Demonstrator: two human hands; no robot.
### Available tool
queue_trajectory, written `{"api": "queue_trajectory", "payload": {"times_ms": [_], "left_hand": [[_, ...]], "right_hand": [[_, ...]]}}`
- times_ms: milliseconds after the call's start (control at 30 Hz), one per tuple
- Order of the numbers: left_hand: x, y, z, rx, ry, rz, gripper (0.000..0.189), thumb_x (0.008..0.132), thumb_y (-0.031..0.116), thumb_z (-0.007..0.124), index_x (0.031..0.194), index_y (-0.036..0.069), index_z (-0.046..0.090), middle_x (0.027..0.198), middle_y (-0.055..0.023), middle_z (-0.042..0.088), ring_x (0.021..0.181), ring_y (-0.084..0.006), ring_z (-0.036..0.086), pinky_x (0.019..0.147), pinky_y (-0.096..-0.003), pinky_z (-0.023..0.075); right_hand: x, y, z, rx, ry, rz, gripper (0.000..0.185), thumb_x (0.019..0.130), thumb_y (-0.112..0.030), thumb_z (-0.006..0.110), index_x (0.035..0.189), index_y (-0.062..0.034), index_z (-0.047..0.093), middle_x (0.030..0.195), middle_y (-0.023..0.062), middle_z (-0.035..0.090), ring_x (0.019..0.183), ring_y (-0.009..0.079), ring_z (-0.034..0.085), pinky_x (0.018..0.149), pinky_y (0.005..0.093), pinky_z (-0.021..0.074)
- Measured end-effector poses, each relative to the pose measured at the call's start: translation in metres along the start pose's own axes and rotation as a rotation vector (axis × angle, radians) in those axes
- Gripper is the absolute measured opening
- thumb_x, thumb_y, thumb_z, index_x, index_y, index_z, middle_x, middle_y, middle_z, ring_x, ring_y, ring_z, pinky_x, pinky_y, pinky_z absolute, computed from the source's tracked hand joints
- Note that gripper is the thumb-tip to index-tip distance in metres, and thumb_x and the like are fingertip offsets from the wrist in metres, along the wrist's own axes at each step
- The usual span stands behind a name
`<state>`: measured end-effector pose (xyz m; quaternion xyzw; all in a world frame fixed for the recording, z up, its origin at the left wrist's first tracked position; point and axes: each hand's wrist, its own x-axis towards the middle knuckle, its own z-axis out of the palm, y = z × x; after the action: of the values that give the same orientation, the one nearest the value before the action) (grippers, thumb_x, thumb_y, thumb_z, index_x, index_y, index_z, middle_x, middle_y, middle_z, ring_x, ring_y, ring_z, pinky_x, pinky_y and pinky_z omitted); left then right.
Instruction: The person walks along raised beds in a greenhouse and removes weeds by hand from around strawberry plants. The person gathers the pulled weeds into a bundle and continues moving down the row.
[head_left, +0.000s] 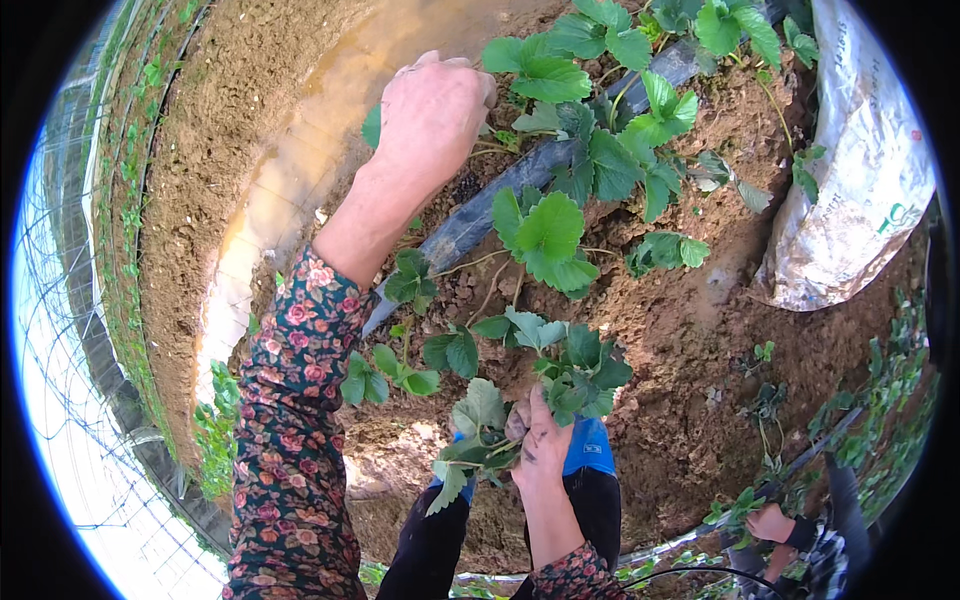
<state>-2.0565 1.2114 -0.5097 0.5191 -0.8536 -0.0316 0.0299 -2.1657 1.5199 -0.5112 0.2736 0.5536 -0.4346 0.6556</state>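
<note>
My left hand (439, 109) reaches far forward over the bed, beyond the black drip tape (480, 225). Its fingers curl down beside strawberry leaves and stems; the fingertips are hidden, so whether they grip anything does not show. A green leaf (372, 125) shows at the wrist's left side. Close to my knees, my right hand (544, 442) is closed around a bunch of strawberry seedlings (585, 371), whose leaves stick out on both sides of it. Soil marks the fingers. Rooted strawberry plants (551, 236) grow along both sides of the tape.
Muddy water (277, 187) lies in the furrow on the left. A white printed plastic sack (840, 202) rests at the right. My blue boots (589, 450) stand on brown soil. At lower right, another person's hand (771, 523) is at some plants. Wire netting (67, 360) curves along the left.
</note>
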Motion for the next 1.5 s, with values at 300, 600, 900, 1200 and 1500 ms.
{"api": "queue_trajectory", "payload": {"times_ms": [300, 600, 900, 1200, 1500], "left_hand": [[0.006, -0.005, 0.032, 0.156, -0.258, 0.276, 0.007, 0.067, 0.007, 0.059, 0.072, 0.002, 0.060, 0.078, -0.0152, 0.060, 0.073, -0.0331, 0.062, 0.062, -0.0417, 0.0504], [0.009, -0.037, -0.012, -0.047, -0.295, 0.363, 0.012, 0.077, 0.012, 0.054, 0.083, 0.004, 0.061, 0.077, -0.0129, 0.060, 0.074, -0.0349, 0.060, 0.067, -0.0431, 0.0488], [0.014, -0.025, 0.000, -0.208, -0.255, -0.032, 0.019, 0.071, 0.015, 0.058, 0.084, 0.008, 0.070, 0.076, -0.0173, 0.064, 0.078, -0.0344, 0.062, 0.071, -0.0426, 0.0495], [0.037, -0.033, 0.035, -0.431, -0.468, 0.402, 0.024, 0.071, 0.016, 0.065, 0.092, 0.004, 0.065, 0.086, -0.0151, 0.062, 0.091, -0.0320, 0.058, 0.079, -0.0373, 0.0460], [0.030, -0.009, 0.031, -0.157, -0.360, 0.183, 0.027, 0.069, 0.018, 0.069, 0.089, 0.002, 0.062, 0.096, -0.0186, 0.059, 0.099, -0.0333, 0.055, 0.084, -0.0406, 0.0455]], "right_hand": [[-0.004, -0.004, 0.010, -0.070, -0.011, -0.025, 0.020, 0.088, -0.022, 0.062, 0.089, -0.0132, 0.044, 0.061, -0.0059, 0.035, 0.051, 0.0073, 0.036, 0.046, 0.0221, 0.0276], [-0.006, -0.002, 0.012, -0.061, -0.056, -0.012, 0.020, 0.087, -0.022, 0.063, 0.091, -0.0144, 0.045, 0.063, -0.0057, 0.036, 0.052, 0.0074, 0.037, 0.046, 0.0219, 0.0290], [-0.016, 0.000, 0.020, -0.035, -0.021, -0.039, 0.018, 0.086, -0.017, 0.064, 0.086, -0.0122, 0.047, 0.064, -0.0071, 0.038, 0.051, 0.0052, 0.034, 0.045, 0.0240, 0.0254], [-0.015, -0.004, 0.014, -0.011, -0.026, -0.034, 0.019, 0.086, -0.016, 0.063, 0.081, -0.0127, 0.045, 0.060, -0.0076, 0.036, 0.048, 0.0049, 0.033, 0.044, 0.0237, 0.0252], [-0.015, -0.004, 0.016, 0.013, -0.014, -0.024, 0.018, 0.086, -0.017, 0.064, 0.083, -0.0121, 0.047, 0.062, -0.0072, 0.038, 0.049, 0.0048, 0.034, 0.045, 0.0237, 0.0260]]}}
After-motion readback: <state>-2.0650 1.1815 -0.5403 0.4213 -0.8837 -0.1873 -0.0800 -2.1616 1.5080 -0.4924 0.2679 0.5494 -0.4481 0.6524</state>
